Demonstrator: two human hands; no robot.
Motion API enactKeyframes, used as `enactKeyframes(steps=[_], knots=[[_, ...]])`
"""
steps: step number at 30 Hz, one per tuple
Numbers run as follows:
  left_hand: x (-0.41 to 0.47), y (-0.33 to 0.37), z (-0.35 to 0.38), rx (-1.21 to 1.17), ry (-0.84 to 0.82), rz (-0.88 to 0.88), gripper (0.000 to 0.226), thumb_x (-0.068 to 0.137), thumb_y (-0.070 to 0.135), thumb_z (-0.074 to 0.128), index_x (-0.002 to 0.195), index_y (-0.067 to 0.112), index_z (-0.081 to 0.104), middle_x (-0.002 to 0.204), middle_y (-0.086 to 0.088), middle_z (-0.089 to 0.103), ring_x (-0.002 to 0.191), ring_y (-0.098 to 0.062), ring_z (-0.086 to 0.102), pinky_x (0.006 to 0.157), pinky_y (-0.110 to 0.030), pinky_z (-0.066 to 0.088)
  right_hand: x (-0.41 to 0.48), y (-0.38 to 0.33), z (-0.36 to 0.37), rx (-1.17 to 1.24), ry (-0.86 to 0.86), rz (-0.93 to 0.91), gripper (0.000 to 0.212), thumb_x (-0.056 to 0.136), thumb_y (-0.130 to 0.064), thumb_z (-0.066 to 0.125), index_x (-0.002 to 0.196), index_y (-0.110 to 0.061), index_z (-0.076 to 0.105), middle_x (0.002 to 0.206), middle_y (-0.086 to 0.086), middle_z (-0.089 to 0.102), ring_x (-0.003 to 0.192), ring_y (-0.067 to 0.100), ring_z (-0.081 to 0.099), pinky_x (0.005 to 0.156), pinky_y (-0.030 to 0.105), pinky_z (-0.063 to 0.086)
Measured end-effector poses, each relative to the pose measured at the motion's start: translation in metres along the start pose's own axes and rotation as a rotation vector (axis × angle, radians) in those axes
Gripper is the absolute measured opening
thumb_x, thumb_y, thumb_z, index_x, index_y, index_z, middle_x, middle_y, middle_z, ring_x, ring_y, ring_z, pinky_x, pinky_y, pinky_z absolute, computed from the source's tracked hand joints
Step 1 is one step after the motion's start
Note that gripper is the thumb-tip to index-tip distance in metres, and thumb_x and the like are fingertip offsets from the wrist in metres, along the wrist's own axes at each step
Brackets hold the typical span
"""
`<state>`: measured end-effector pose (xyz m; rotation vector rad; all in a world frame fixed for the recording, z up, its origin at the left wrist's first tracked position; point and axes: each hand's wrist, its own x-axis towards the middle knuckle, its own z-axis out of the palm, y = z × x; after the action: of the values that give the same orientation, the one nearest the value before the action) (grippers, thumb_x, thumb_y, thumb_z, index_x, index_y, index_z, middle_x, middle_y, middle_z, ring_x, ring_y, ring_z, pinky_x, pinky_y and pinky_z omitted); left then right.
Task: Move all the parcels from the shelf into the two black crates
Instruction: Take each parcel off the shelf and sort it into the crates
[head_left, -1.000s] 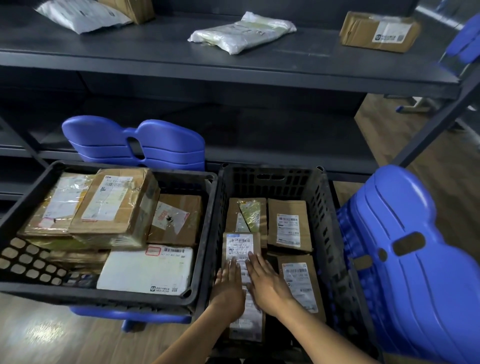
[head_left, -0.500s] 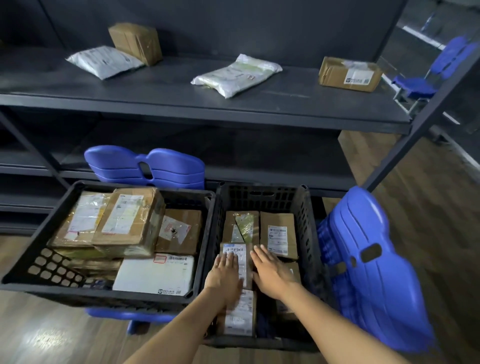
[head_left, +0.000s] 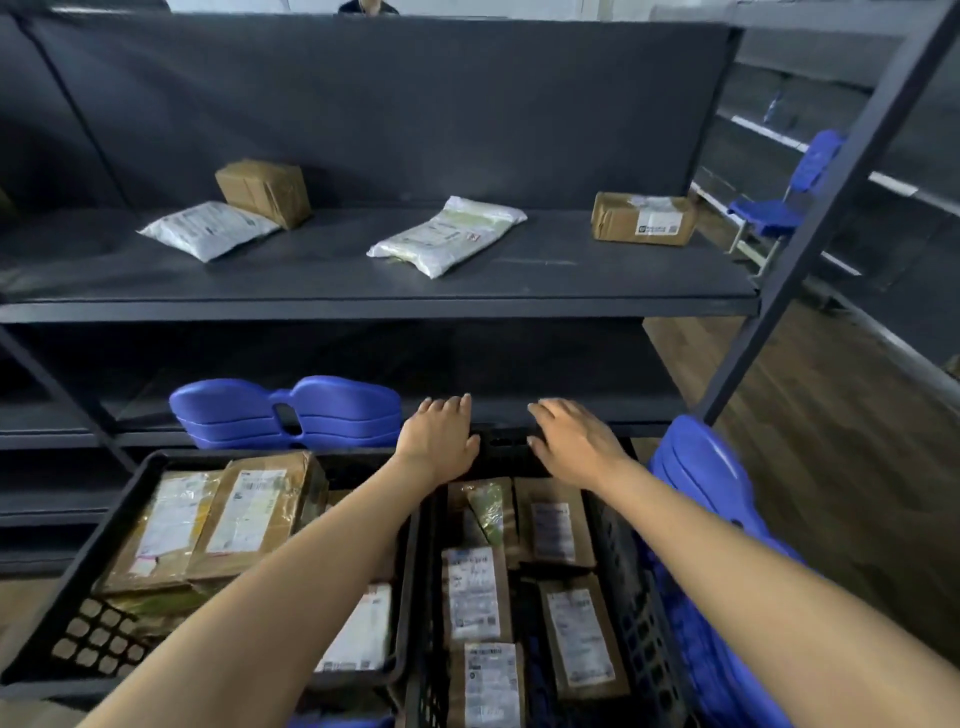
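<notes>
Parcels lie four across the dark shelf (head_left: 311, 291): a brown box (head_left: 265, 191) standing tilted at the back left, a white mailer (head_left: 208, 228) just in front of it and touching it, a pale mailer (head_left: 447, 234) lying flat near the middle, and a taped brown box (head_left: 644, 217) with a white label at the right end. Below the shelf, two black crates sit side by side. The left crate (head_left: 130, 478) holds stacked brown packages (head_left: 249, 514) and a white packet (head_left: 358, 629). The right crate (head_left: 639, 623) holds flat brown envelopes (head_left: 475, 592) lying label up.

Both bare arms reach forward over the crates, palms down. The left hand (head_left: 441, 441) is over the far end of the right crate, fingers straight and together, its grip slack and holding nothing. The right hand (head_left: 571, 441) is beside it, apart from it, fingers loosely spread, its grip likewise empty. Whether either hand touches the crate's far rim cannot be told.

Blue chair backs (head_left: 285, 410) show behind the left crate, and stacked blue chairs (head_left: 696, 478) stand against the right crate on the wooden floor (head_left: 831, 467).
</notes>
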<state>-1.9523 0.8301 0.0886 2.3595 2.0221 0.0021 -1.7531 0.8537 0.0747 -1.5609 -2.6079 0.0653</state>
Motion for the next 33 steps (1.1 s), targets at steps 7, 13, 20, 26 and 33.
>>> enactKeyframes(steps=[7, 13, 20, 26, 33], knots=[[0.066, -0.001, -0.084, 0.077, 0.173, 0.066, 0.049, 0.096, 0.038, 0.043, 0.135, 0.008, 0.042, 0.134, -0.011, 0.053, 0.126, -0.031, 0.047, 0.104, -0.040, 0.037, 0.046, 0.046, -0.072, -0.017, 0.132, 0.154, 0.052, 0.098, -0.036, 0.042, 0.142, -0.009, 0.039, 0.141, 0.007, 0.045, 0.130, 0.026, 0.041, 0.102, 0.040, 0.041], [0.120, 0.027, -0.128, 0.054, 0.246, 0.099, 0.050, 0.096, 0.038, 0.044, 0.135, 0.007, 0.041, 0.134, -0.013, 0.052, 0.125, -0.033, 0.047, 0.094, -0.042, 0.041, 0.077, 0.098, -0.120, 0.014, 0.210, 0.274, 0.052, 0.099, -0.038, 0.042, 0.143, -0.011, 0.038, 0.144, 0.009, 0.042, 0.133, 0.028, 0.038, 0.100, 0.045, 0.040], [0.208, 0.072, -0.149, -0.017, 0.275, 0.061, 0.051, 0.096, 0.038, 0.044, 0.135, 0.005, 0.041, 0.136, -0.013, 0.051, 0.125, -0.034, 0.047, 0.092, -0.043, 0.042, 0.121, 0.182, -0.150, 0.032, 0.200, 0.341, 0.051, 0.099, -0.039, 0.039, 0.141, -0.009, 0.040, 0.143, 0.011, 0.043, 0.130, 0.033, 0.040, 0.099, 0.046, 0.042], [0.292, 0.105, -0.149, 0.009, 0.207, 0.011, 0.058, 0.097, 0.040, 0.042, 0.144, 0.006, 0.033, 0.143, -0.014, 0.045, 0.131, -0.035, 0.041, 0.101, -0.044, 0.038, 0.184, 0.265, -0.160, 0.006, 0.174, 0.345, 0.049, 0.097, -0.038, 0.041, 0.133, -0.006, 0.046, 0.138, 0.014, 0.047, 0.122, 0.035, 0.047, 0.091, 0.041, 0.043], [0.371, 0.127, -0.137, 0.008, 0.172, -0.018, 0.052, 0.098, 0.039, 0.040, 0.137, 0.005, 0.040, 0.140, -0.013, 0.047, 0.130, -0.034, 0.042, 0.098, -0.043, 0.040, 0.244, 0.338, -0.145, 0.105, 0.220, 0.379, 0.057, 0.084, -0.044, 0.041, 0.125, -0.008, 0.054, 0.122, 0.015, 0.056, 0.116, 0.033, 0.051, 0.095, 0.047, 0.046]])
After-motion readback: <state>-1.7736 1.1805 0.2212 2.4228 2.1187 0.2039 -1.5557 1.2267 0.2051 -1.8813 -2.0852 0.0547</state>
